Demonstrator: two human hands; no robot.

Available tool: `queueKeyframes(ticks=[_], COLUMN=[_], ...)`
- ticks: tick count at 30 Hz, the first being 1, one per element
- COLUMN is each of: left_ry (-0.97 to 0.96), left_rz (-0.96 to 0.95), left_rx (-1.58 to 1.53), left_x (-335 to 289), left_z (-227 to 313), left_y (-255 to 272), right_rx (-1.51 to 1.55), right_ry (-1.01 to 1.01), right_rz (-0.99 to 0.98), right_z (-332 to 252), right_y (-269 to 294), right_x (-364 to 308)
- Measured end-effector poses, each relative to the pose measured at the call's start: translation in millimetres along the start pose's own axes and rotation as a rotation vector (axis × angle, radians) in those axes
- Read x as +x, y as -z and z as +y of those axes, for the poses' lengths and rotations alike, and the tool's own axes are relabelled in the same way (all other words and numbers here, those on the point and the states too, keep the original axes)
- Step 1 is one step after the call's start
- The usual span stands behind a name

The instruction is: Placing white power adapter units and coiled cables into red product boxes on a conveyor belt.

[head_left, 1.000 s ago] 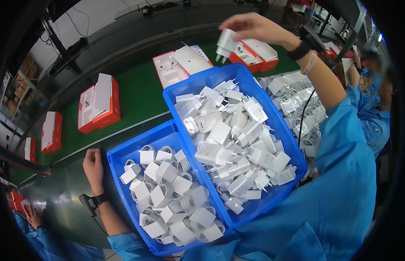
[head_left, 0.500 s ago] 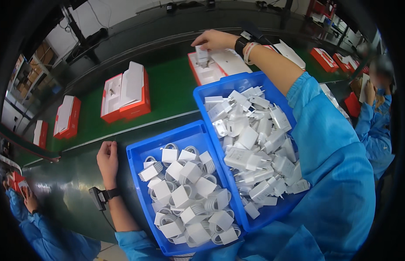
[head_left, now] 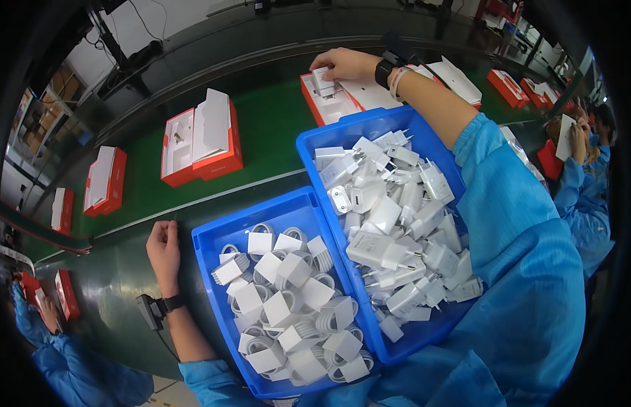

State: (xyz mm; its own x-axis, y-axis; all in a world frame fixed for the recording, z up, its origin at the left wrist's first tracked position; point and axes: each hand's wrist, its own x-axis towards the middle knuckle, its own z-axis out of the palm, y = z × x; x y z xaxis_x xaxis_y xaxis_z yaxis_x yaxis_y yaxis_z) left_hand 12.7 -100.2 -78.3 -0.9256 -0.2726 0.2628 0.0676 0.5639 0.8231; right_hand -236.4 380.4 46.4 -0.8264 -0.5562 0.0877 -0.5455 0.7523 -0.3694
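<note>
My right hand reaches over the far side of the blue bins. Its fingers are closed on a white wall charger, which sits at the far left part of an open red box with a white inside. My wrist hides some of that box. My left hand rests on the dark table left of the cable bin, its fingers curled together with nothing seen in them. Nearest to me, one blue bin holds several coiled white cables with white paper sleeves. The other blue bin is heaped with white wall chargers.
Open red boxes stand along the green conveyor belt, one of them left of my reach. More red boxes lie far right. Co-workers in blue sleeves sit at both sides. A red box stands near the left one.
The red boxes ahead have shifted slightly right. My right hand and the charger have moved a little right with the box. A red box now stands beside the left co-worker.
</note>
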Motion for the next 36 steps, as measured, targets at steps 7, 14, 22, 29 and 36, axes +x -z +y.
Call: queueKeyframes(ticks=[7,14,22,29,36], left_ry=[-0.012,-0.027,-0.021,-0.012,-0.011], left_rz=[-0.004,0.012,0.007,0.024,0.025], left_rx=[-0.014,0.009,0.01,0.045,0.059], left_x=[0.7,0.0,0.2,1.4,-2.6], left_z=[7.4,2.7,1.4,2.9,2.6], left_y=[-4.4,-1.8,-3.3,-4.3,-1.2], right_rx=[0.004,-0.39,-0.236,-0.109,-0.152], right_ry=[-0.129,0.005,-0.058,-0.203,-0.183], right_rz=[0.053,0.04,0.038,0.049,0.064], right_z=[29.4,31.8,48.4,69.3,64.8], right_y=[-13.3,-11.5,-11.7,-28.1,-21.1], right_x=[-9.4,-18.2,-18.6,-5.9,-9.8])
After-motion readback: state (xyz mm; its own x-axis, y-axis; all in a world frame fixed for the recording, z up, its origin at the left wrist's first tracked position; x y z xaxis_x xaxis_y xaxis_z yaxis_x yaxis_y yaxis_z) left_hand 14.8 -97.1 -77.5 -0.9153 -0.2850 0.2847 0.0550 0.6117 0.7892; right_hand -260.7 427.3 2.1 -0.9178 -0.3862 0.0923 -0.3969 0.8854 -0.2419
